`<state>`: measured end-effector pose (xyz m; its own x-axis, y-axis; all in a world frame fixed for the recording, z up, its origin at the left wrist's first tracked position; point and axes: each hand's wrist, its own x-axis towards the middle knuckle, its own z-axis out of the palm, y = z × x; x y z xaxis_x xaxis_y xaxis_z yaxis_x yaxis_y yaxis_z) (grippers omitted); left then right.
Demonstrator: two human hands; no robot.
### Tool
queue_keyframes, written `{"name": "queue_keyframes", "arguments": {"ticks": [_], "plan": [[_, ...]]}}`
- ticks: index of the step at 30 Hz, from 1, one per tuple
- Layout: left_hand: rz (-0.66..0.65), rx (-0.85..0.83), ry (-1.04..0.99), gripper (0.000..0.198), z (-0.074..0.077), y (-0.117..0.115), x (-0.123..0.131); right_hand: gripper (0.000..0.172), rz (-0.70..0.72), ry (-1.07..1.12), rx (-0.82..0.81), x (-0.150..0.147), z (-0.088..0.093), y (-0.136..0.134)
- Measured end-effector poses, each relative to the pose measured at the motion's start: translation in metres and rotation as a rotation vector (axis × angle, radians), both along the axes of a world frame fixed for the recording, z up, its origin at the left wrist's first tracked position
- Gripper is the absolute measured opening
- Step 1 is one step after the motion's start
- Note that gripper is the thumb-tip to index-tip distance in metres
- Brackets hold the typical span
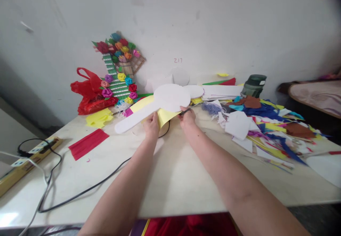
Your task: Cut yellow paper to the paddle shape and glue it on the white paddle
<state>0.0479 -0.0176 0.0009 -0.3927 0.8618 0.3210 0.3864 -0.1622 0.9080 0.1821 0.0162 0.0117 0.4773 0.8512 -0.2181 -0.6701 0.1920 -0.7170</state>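
Out over the table, my left hand [151, 125] is closed on the lower edge of a yellow sheet [166, 118]. A white cutout [172, 97], round in the middle with a long rounded strip to each side, lies against that sheet. At the sheet's right edge, my right hand [187, 116] is closed around a small dark tool that looks like scissors [185, 111]. Its blades are mostly hidden by the fingers and the paper.
Paper scraps [282, 125] are heaped at the right, near a dark green bottle [254, 85]. Paper flowers on a striped stand [118, 76] and a red plastic bag [90, 94] stand at back left. Red paper [88, 143], a black cable [93, 186] and a power strip [32, 157] lie left.
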Motion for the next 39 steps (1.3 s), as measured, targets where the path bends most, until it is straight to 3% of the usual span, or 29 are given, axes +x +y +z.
{"name": "queue_keyframes", "arguments": {"ticks": [2,4,7,10,13,15,18,21,24,28,33,39], "plan": [[-0.005,-0.080,0.123,0.021,0.003,-0.001,-0.001,0.024,-0.001,-0.008,-0.009,-0.002,-0.001,0.000],[0.009,-0.058,0.309,0.014,0.008,-0.007,0.002,0.023,-0.024,-0.024,-0.015,0.000,-0.002,0.002],[0.022,0.084,0.595,0.018,0.018,-0.020,0.009,0.022,-0.072,-0.028,-0.010,0.005,-0.005,0.005],[-0.010,0.089,0.617,0.033,0.021,-0.029,0.017,0.023,-0.093,-0.029,0.039,0.008,-0.006,0.005],[-0.243,-0.124,0.384,0.045,0.013,-0.028,0.024,0.025,-0.086,-0.038,0.054,0.004,-0.004,0.001],[-0.456,-0.326,0.030,0.048,0.004,-0.023,0.028,0.025,-0.079,-0.032,0.052,0.000,-0.001,-0.001],[-0.595,-0.329,-0.501,0.054,-0.005,-0.017,0.032,0.026,-0.054,-0.012,0.059,-0.006,0.001,-0.004],[-0.682,-0.206,-0.796,0.049,-0.007,-0.015,0.033,0.023,0.007,-0.003,0.071,-0.012,0.000,-0.006],[-0.699,-0.123,-0.986,0.041,-0.006,-0.013,0.029,0.021,0.056,-0.031,0.078,-0.019,-0.002,-0.009],[-0.580,-0.111,-1.146,0.030,-0.008,-0.004,0.018,0.023,0.103,-0.096,0.093,-0.031,-0.003,-0.018],[-0.504,-0.047,-1.227,0.021,-0.010,0.005,0.007,0.029,0.196,-0.211,0.173,-0.043,-0.007,-0.029],[-0.465,-0.064,-1.258,0.019,-0.011,0.009,0.000,0.031,0.212,-0.326,0.153,-0.048,-0.018,-0.028]]}}
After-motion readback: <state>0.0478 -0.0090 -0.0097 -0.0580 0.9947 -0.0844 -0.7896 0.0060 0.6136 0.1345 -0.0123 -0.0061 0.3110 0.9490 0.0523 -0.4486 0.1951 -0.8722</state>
